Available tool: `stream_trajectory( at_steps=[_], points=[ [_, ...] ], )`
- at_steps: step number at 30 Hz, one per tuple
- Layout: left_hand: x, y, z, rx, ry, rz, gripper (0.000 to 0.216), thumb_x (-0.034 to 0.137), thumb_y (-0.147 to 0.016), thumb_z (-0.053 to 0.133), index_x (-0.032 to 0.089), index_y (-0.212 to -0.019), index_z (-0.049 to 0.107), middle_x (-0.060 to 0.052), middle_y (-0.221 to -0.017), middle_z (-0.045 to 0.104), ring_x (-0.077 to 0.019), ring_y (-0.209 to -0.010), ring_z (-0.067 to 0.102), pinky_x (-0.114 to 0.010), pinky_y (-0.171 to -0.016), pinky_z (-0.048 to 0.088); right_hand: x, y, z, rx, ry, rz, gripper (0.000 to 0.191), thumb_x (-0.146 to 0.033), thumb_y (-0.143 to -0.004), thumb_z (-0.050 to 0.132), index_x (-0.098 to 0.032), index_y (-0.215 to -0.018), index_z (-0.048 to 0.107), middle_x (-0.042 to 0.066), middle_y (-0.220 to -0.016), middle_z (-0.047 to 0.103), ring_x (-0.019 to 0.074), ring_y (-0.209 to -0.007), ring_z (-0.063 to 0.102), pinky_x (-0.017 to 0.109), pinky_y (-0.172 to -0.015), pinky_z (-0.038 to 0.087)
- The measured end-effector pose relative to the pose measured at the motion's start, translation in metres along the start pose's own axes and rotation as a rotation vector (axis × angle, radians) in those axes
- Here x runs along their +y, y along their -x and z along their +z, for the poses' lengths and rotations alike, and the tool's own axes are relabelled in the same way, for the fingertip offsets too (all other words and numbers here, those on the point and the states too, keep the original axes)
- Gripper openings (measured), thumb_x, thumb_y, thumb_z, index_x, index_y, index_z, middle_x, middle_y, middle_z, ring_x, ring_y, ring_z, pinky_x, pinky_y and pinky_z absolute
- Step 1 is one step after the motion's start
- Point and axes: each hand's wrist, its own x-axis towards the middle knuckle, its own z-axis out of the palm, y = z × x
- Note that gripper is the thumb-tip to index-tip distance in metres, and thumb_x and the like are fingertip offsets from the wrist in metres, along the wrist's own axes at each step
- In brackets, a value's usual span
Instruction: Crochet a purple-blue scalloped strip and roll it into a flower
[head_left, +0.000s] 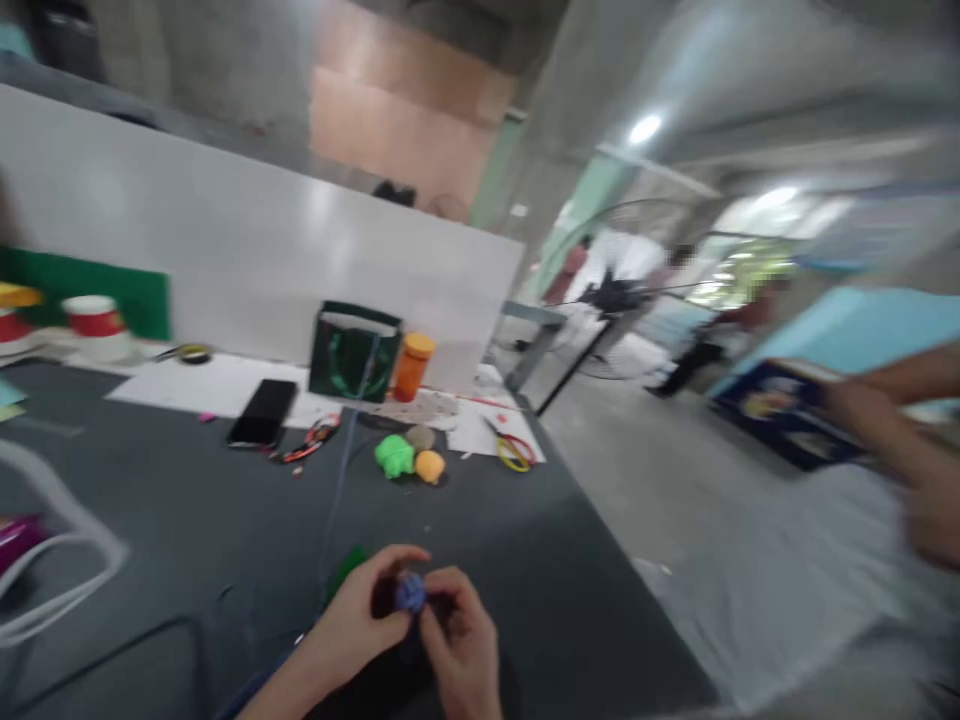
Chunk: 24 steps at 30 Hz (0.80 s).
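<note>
Fingers (394,558) of the left hand (349,630) and right hand (465,645) curl closely, pinching a small knobbly blue object (410,592) between them above a dark gray tabletop (187,520). A green piece (345,575) sits just beside the left hand, and a thin blue cord (339,490) runs toward a dark green paper bag (354,352). Farther off lie a bright green lump (394,456) and an orange lump (430,466). At right, another person's blurred hand (930,510) is near a dark blue printed box (784,415).
</note>
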Motion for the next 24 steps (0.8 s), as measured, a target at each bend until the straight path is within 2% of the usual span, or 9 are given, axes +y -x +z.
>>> stream_trajectory(
  at_steps=[2, 3, 6, 9, 11, 12, 17, 21, 24],
  points=[
    [-0.007, -0.001, -0.005, 0.007, 0.012, -0.023, 0.043, 0.01, -0.065, 0.061, 0.02, -0.107, 0.066, -0.006, -0.104, 0.071, -0.024, -0.1, 0.063, -0.035, -0.091, 0.044, -0.002, -0.002, 0.006, 0.053, 0.073, -0.124, 0.011, -0.013, -0.07, 0.064, -0.024, -0.072, 0.063, -0.001, -0.067, 0.066, 0.0159, -0.061, 0.064, 0.024, -0.058, 0.052],
    [-0.011, -0.003, -0.008, 0.005, 0.019, -0.03, 0.039, 0.016, -0.065, 0.067, 0.021, -0.104, 0.069, -0.006, -0.103, 0.073, -0.0261, -0.1, 0.064, -0.036, -0.091, 0.046, -0.002, -0.004, 0.008, 0.068, 0.109, -0.176, 0.011, -0.013, -0.07, 0.062, -0.024, -0.072, 0.062, -0.002, -0.066, 0.066, 0.0159, -0.06, 0.063, 0.025, -0.057, 0.051],
    [-0.017, -0.007, -0.012, 0.107, 0.063, -0.048, 0.03, 0.037, -0.068, 0.073, 0.022, -0.095, 0.074, -0.005, -0.096, 0.077, -0.0287, -0.095, 0.067, -0.04, -0.091, 0.049, -0.003, -0.008, 0.01, 0.08, 0.182, -0.287, 0.012, -0.013, -0.069, 0.059, -0.024, -0.071, 0.06, -0.001, -0.066, 0.067, 0.0166, -0.058, 0.065, 0.026, -0.055, 0.051],
    [-0.007, 0.0, -0.009, 0.136, 0.029, -0.019, 0.032, 0.041, -0.066, 0.077, 0.022, -0.092, 0.076, -0.006, -0.095, 0.078, -0.0276, -0.094, 0.068, -0.039, -0.092, 0.049, -0.006, -0.004, 0.008, 0.052, 0.181, -0.315, 0.015, -0.01, -0.071, 0.058, -0.025, -0.073, 0.062, 0.001, -0.069, 0.068, 0.017, -0.062, 0.065, 0.026, -0.057, 0.052],
    [0.003, 0.005, -0.005, 0.055, 0.024, -0.002, 0.037, 0.033, -0.063, 0.08, 0.021, -0.098, 0.075, -0.007, -0.099, 0.077, -0.0267, -0.096, 0.067, -0.037, -0.09, 0.049, -0.006, 0.0, 0.006, 0.019, 0.15, -0.297, 0.02, -0.006, -0.073, 0.059, -0.025, -0.075, 0.065, 0.002, -0.074, 0.069, 0.018, -0.068, 0.066, 0.027, -0.062, 0.052],
    [0.007, 0.006, -0.003, 0.054, 0.011, -0.01, 0.04, 0.031, -0.062, 0.081, 0.02, -0.1, 0.074, -0.008, -0.098, 0.077, -0.0266, -0.095, 0.067, -0.037, -0.087, 0.051, -0.005, 0.001, 0.005, -0.007, 0.132, -0.288, 0.021, -0.006, -0.074, 0.06, -0.025, -0.077, 0.068, 0.002, -0.076, 0.069, 0.0186, -0.07, 0.066, 0.028, -0.064, 0.052],
    [0.006, 0.006, -0.003, 0.158, -0.047, 0.001, 0.026, 0.027, -0.068, 0.076, 0.016, -0.091, 0.075, -0.006, -0.088, 0.074, -0.0224, -0.087, 0.066, -0.034, -0.084, 0.049, 0.006, 0.003, 0.002, -0.057, 0.039, -0.206, 0.026, -0.004, -0.073, 0.065, -0.027, -0.078, 0.073, 0.004, -0.08, 0.071, 0.0202, -0.075, 0.067, 0.03, -0.069, 0.052],
    [0.004, 0.011, -0.008, 0.127, -0.049, 0.017, 0.025, 0.025, -0.069, 0.076, 0.017, -0.092, 0.076, -0.005, -0.089, 0.073, -0.022, -0.088, 0.066, -0.034, -0.085, 0.048, 0.004, 0.006, 0.003, -0.064, -0.035, -0.082, 0.018, -0.009, -0.074, 0.068, -0.026, -0.076, 0.072, 0.003, -0.08, 0.071, 0.0201, -0.075, 0.067, 0.029, -0.072, 0.051],
    [0.006, 0.015, -0.012, 0.104, -0.068, 0.038, 0.023, 0.024, -0.071, 0.075, 0.019, -0.093, 0.077, -0.005, -0.09, 0.072, -0.0222, -0.089, 0.065, -0.034, -0.085, 0.047, 0.0, 0.005, 0.004, -0.113, -0.127, 0.051, 0.005, -0.02, -0.076, 0.071, -0.024, -0.079, 0.07, 0.005, -0.082, 0.071, 0.0218, -0.079, 0.068, 0.03, -0.074, 0.053]
  ],
)
